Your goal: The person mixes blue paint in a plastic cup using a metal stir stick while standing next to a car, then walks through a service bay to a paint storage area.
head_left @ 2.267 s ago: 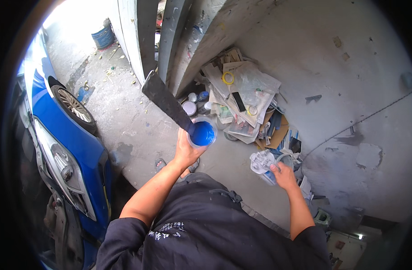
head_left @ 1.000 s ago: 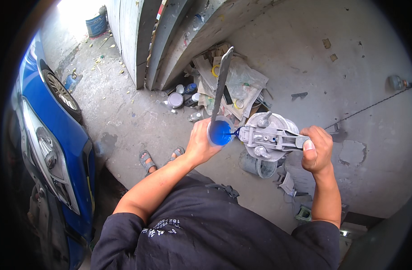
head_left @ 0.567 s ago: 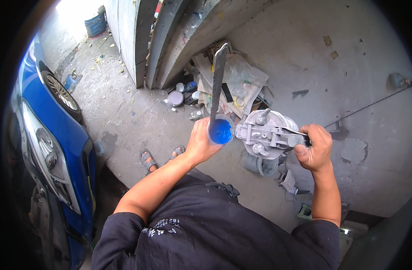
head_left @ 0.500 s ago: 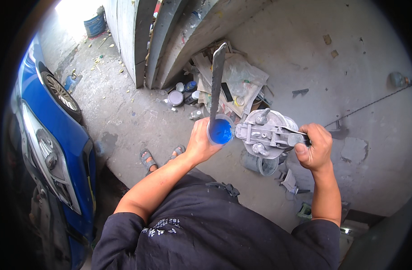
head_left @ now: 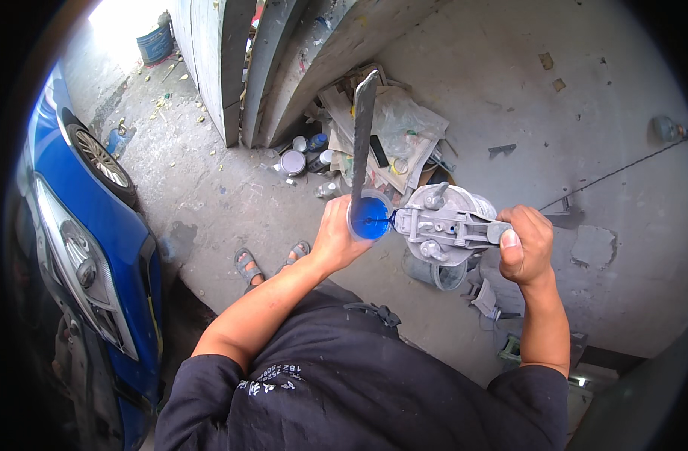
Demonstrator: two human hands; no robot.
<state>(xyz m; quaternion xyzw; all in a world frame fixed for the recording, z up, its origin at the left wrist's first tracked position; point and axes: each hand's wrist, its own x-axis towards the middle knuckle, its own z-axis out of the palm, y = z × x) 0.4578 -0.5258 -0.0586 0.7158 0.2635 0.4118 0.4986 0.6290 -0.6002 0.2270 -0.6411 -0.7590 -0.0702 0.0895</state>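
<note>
My left hand (head_left: pixel 335 234) is closed round a clear cup of blue paint (head_left: pixel 373 213). A long, flat, paint-crusted stirring stick (head_left: pixel 363 131) stands up from the cup's left side. To the right, level with the cup, is a paint can with a grey pouring lid (head_left: pixel 441 225), tipped with its spout beside the cup's rim. My right hand (head_left: pixel 528 244) grips the handle, thumb resting on the lid's lever. A thin dark blue stream (head_left: pixel 384 220) runs from the spout into the cup. The can's body is mostly hidden beneath the lid.
A blue car (head_left: pixel 81 248) stands close on the left. Paper and plastic sheets (head_left: pixel 404 124) are piled against the wall, with a paint tin (head_left: pixel 292 163) and bottles beside them. A grey bucket (head_left: pixel 445 274) sits below the can. A blue bucket (head_left: pixel 155 45) is far left.
A dark stream now runs from the spout into the cup; none showed before. My right thumb has shifted on the lever. Both hands stay almost in place.
</note>
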